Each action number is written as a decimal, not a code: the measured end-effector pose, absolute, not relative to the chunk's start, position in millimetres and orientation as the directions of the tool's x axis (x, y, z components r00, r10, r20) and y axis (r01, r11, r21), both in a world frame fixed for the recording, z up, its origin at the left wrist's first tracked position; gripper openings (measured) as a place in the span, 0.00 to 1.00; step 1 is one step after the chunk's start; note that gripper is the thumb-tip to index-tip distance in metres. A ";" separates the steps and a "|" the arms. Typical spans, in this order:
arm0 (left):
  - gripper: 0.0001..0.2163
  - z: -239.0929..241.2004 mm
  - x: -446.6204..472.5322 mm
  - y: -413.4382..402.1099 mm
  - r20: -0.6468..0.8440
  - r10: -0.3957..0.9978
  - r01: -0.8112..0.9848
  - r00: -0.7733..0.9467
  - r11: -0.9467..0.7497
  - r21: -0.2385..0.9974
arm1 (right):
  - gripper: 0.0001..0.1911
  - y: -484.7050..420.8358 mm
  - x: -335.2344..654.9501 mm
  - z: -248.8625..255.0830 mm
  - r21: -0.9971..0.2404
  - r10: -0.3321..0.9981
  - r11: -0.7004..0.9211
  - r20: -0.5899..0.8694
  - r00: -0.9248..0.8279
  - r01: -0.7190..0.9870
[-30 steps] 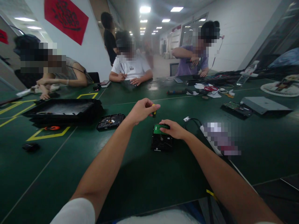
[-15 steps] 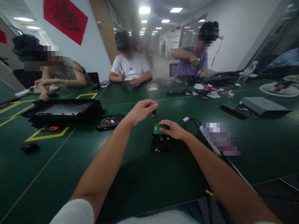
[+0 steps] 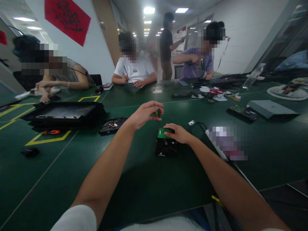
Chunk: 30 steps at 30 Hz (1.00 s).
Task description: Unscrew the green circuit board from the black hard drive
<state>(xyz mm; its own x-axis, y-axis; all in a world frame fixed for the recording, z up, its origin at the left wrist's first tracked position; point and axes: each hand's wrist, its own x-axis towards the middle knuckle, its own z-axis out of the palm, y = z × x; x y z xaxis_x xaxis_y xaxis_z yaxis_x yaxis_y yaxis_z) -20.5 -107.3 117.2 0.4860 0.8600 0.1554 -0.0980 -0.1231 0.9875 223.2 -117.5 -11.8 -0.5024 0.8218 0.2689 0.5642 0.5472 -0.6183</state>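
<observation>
In the middle of the green table [image 3: 144,179] lies a black hard drive [image 3: 166,147] with a green circuit board at its far end. My right hand [image 3: 176,133] grips that far end, its thumb across the green board. Just above and beyond the drive, my left hand [image 3: 149,113] holds a small black-and-yellow handle, apparently a screwdriver [image 3: 157,113], upright between thumb and fingers. Its tip is too small to make out, so I cannot tell whether it touches the drive.
Left of my hands lie another hard drive [image 3: 112,125] and a stack of black trays [image 3: 62,112]. To the right are a cable plug [image 3: 192,123], a white power strip [image 3: 216,146], an opened drive [image 3: 242,113] and a grey box [image 3: 273,109]. Co-workers sit across the table.
My left fingers have loosened and spread around the handle, so its yellow part shows. My right hand and the drive stay put. A person in dark clothes has appeared standing at the back.
</observation>
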 end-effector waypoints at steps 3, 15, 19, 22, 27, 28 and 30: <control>0.08 115.2 -19.3 -106.6 0.172 0.859 -0.115 0.483 -0.132 0.984 | 0.21 -118.4 222.7 -10.4 -0.613 0.828 0.539 0.261 -0.496 0.578; 0.16 112.2 -17.1 -104.5 0.290 0.890 0.143 0.351 -0.358 0.923 | 0.20 -117.8 223.7 -12.9 -0.638 0.826 0.540 0.278 -0.490 0.549; 0.19 110.5 -16.7 -104.1 0.328 0.895 0.244 0.301 -0.405 0.881 | 0.20 -116.0 223.7 -15.8 -0.641 0.824 0.544 0.285 -0.489 0.541; 0.21 109.7 -17.6 -103.5 0.329 0.894 0.304 0.305 -0.419 0.855 | 0.20 -115.2 223.5 -16.4 -0.642 0.821 0.548 0.292 -0.490 0.536; 0.19 108.8 -18.2 -101.7 0.321 0.880 0.251 0.352 -0.419 0.873 | 0.20 -115.8 223.0 -14.8 -0.644 0.825 0.544 0.292 -0.485 0.538; 0.19 108.8 -18.1 -101.4 0.315 0.873 0.226 0.373 -0.415 0.881 | 0.20 -116.1 222.9 -14.5 -0.643 0.825 0.543 0.290 -0.484 0.540; 0.17 109.4 -18.0 -101.5 0.301 0.862 0.174 0.408 -0.397 0.901 | 0.20 -116.4 222.8 -14.3 -0.643 0.825 0.543 0.290 -0.484 0.540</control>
